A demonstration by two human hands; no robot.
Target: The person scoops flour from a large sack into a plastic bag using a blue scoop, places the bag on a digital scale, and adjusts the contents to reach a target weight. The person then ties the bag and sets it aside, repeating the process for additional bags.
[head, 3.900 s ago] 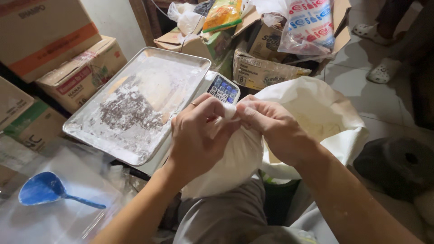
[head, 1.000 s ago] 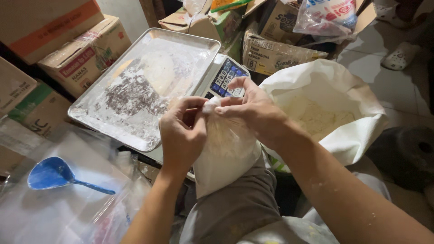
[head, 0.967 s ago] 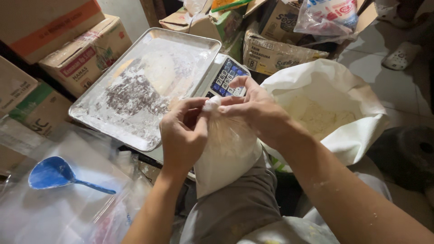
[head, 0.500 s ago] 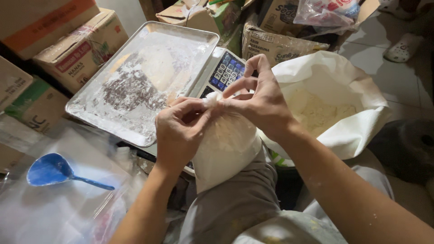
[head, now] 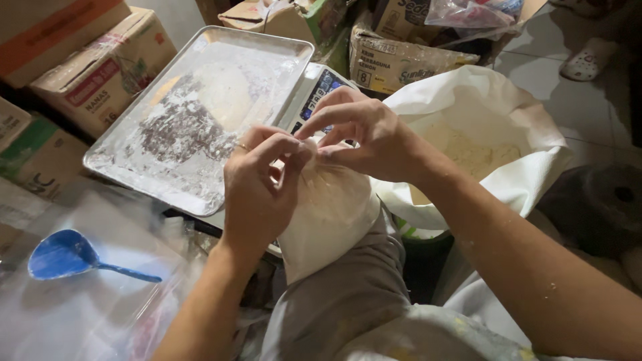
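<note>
Pinching the gathered neck of the small clear bag of white powder, I have both hands closed on it at the top: my left hand grips the twisted plastic from the near side with thumb and forefinger pressed together, and my right hand meets it from the far side, fingertips narrowed on the same bunch of film. The bag rests on my knee, its full belly hanging below my fingers, just in front of the weighing scale with its floury metal tray. To close it well, I judge the twist should stay tight and low against the powder, so little air is trapped, and the left pinch should not slacken while the right works the neck round. Pulling too hard could split the thin film or puff powder out. The big white sack of flour stands open just beyond my right wrist, so I would keep my elbow off its rim. The blue scoop lies well apart on the plastic sheet at my left.
</note>
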